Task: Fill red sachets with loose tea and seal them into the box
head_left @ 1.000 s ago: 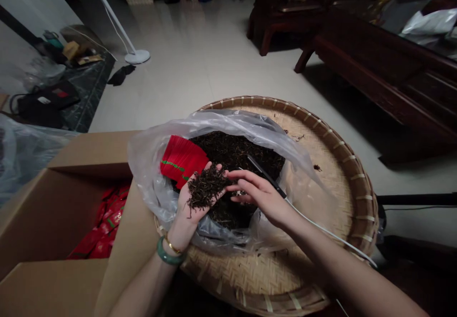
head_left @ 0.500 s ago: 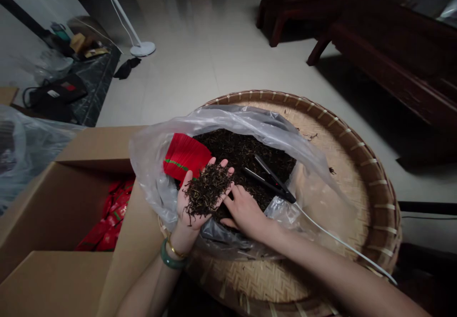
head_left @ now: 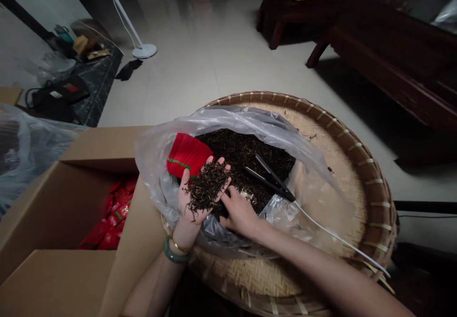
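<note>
A heap of dark, twisted dried tea leaves rests on my left hand, palm up, with the fingers stretched beneath it. Just right of and below that palm, my right hand reaches down into the loose tea in a clear plastic bag; its fingertips are hidden. Behind my left hand, a fanned stack of red packets with a green stripe lies on the tea. A black hair-straightener-like clamp with a white cord lies with its jaws apart, right of my hands.
The bag sits in a round woven bamboo tray. At left, an open cardboard box holds red filled packets. Dark wooden furniture stands at right; a white stand base is on the floor.
My right hand has dropped from beside the heap on my left palm down into the bag's tea. My left hand keeps holding the heap. The view has shifted slightly.
</note>
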`<state>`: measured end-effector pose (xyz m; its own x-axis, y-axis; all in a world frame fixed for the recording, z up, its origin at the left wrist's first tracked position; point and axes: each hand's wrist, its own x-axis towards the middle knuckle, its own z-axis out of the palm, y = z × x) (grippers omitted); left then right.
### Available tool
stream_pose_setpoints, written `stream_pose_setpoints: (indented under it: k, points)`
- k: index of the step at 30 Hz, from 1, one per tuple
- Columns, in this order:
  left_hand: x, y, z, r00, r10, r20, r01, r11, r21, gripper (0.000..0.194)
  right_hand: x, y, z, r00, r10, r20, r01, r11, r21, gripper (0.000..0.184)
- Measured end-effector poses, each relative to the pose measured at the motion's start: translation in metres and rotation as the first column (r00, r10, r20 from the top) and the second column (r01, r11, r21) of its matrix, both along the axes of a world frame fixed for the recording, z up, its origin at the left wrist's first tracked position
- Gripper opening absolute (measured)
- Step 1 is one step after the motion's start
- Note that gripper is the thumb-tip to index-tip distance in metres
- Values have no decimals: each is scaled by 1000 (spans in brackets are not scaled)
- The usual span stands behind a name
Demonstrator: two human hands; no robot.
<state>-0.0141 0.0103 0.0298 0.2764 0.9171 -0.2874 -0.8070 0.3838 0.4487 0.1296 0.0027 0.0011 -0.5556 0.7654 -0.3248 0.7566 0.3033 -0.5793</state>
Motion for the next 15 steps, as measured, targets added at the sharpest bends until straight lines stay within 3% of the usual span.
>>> stream_pose_setpoints:
  k: [2, 4, 5, 6, 8, 10, 12, 15]
  points:
    - [-3, 0, -2, 987, 7, 163, -8, 1000, 5, 62, 5, 6, -4, 984, -90, -151, 79, 994, -75, 39]
    - [-5, -1, -5, 960, 39, 279, -44, 999, 12, 61, 12, 14, -4, 896, -260, -361, 178, 953, -245, 25]
    - [-6, -2, -7, 949, 61, 308, -69, 997, 16, 61, 15, 18, -1, 806, -386, -449, 216, 897, -385, 24]
    - [-7, -2, -8, 943, 81, 324, -92, 996, 20, 62, 18, 22, 3, 691, -524, -499, 216, 808, -548, 24]
    - [-8, -3, -9, 936, 110, 335, -127, 992, 29, 63, 25, 29, 13, 456, -758, -467, 73, 554, -829, 30]
    - [-9, -3, -9, 935, 123, 332, -145, 989, 41, 63, 30, 31, 25, 298, -881, -368, -159, 334, -929, 36]
    - [-10, -2, -9, 941, 111, 319, -135, 989, 54, 62, 32, 30, 36, 196, -930, -310, -337, 233, -912, 40]
    - [-12, -1, -9, 952, 81, 294, -110, 990, 84, 62, 32, 25, 50, 119, -954, -276, -463, 192, -865, 46]
